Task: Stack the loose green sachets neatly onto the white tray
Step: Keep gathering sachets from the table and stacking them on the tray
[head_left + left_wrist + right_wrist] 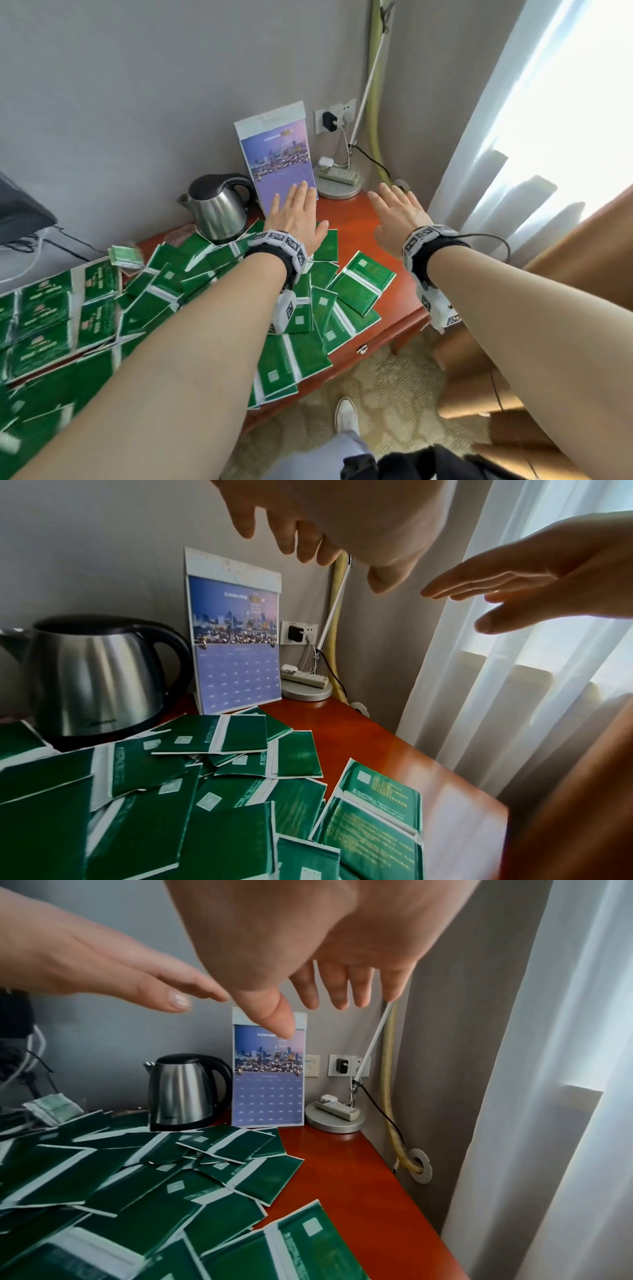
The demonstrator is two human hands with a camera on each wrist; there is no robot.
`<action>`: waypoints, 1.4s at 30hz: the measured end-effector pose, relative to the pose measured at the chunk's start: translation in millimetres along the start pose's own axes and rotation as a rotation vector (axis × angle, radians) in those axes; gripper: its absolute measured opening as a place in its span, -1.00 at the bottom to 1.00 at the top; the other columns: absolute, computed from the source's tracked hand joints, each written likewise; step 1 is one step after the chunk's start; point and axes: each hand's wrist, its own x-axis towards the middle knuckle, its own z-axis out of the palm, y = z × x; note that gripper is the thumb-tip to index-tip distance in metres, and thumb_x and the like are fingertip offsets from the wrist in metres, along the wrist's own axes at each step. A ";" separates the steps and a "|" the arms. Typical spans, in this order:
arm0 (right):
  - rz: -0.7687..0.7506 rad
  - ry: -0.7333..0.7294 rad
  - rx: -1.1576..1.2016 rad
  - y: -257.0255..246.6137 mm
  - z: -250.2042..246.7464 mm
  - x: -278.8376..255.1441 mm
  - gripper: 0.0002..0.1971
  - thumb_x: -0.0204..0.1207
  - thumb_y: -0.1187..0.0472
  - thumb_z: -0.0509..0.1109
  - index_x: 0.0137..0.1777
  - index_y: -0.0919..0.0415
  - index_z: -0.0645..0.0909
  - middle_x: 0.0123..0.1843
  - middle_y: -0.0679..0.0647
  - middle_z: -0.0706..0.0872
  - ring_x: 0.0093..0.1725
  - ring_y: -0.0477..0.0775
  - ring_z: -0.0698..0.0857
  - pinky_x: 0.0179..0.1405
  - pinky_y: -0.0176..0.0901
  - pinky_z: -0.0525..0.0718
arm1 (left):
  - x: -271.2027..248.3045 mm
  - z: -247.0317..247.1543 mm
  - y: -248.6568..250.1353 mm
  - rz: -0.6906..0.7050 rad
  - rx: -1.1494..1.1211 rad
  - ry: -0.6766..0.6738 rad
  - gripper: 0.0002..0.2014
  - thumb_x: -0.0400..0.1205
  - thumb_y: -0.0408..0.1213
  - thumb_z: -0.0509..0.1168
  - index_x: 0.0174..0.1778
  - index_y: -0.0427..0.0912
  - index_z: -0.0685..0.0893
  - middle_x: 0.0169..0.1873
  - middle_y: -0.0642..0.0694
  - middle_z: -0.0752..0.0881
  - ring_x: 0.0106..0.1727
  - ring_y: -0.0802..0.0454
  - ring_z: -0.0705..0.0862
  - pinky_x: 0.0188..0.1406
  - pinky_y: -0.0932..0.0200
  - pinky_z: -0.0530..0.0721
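Note:
Loose green sachets (363, 287) lie in an overlapping heap across the red-brown table (356, 226). At the left edge, more green sachets sit in flat rows on the white tray (68, 358). My left hand (296, 209) hovers palm down above the far side of the heap, its fingers straight, holding nothing. My right hand (397, 212) hovers flat over the bare table corner, also empty. The left wrist view shows the left hand (325, 534) above the sachets (222, 791). From the right wrist, the right hand (308, 961) spreads over the sachets (154, 1191).
A steel kettle (215, 209) and a standing calendar (279, 161) are at the back by the wall. A round lamp base (339, 188) carries a remote control. A white curtain (513, 137) and a brown armchair (496, 359) stand to the right. The table's right corner (342, 1177) is bare wood.

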 end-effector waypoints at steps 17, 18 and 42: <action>-0.090 -0.454 0.072 66.1 133.8 77.8 -0.27 0.54 0.38 0.23 0.72 0.14 0.13 0.76 0.20 0.06 0.72 0.24 0.11 0.71 0.19 0.13 | 28.0 136.5 43.2 -0.153 -0.090 -0.360 -0.31 0.79 0.08 -0.02 0.77 -0.21 -0.02 0.77 -0.15 -0.05 0.77 -0.10 -0.05 0.74 -0.19 -0.03; -0.104 -0.472 0.077 64.2 142.5 81.4 -0.32 0.53 0.40 0.23 0.67 0.16 0.22 0.71 0.23 0.17 0.67 0.27 0.21 0.66 0.19 0.24 | 23.9 143.4 43.6 -0.170 -0.105 -0.373 -0.33 0.80 0.05 0.00 0.76 -0.20 0.02 0.77 -0.14 -0.01 0.77 -0.09 -0.02 0.74 -0.19 0.00; 0.219 -0.686 0.306 59.4 216.9 105.2 -0.54 0.37 -0.01 0.69 0.00 0.28 0.56 0.03 0.27 0.72 -0.06 0.29 0.68 -0.15 0.00 0.66 | 55.9 191.2 28.7 0.165 0.250 -0.829 -0.47 0.32 0.11 0.65 0.14 0.03 0.71 0.12 -0.08 0.54 0.27 -0.13 0.46 0.27 -0.08 0.45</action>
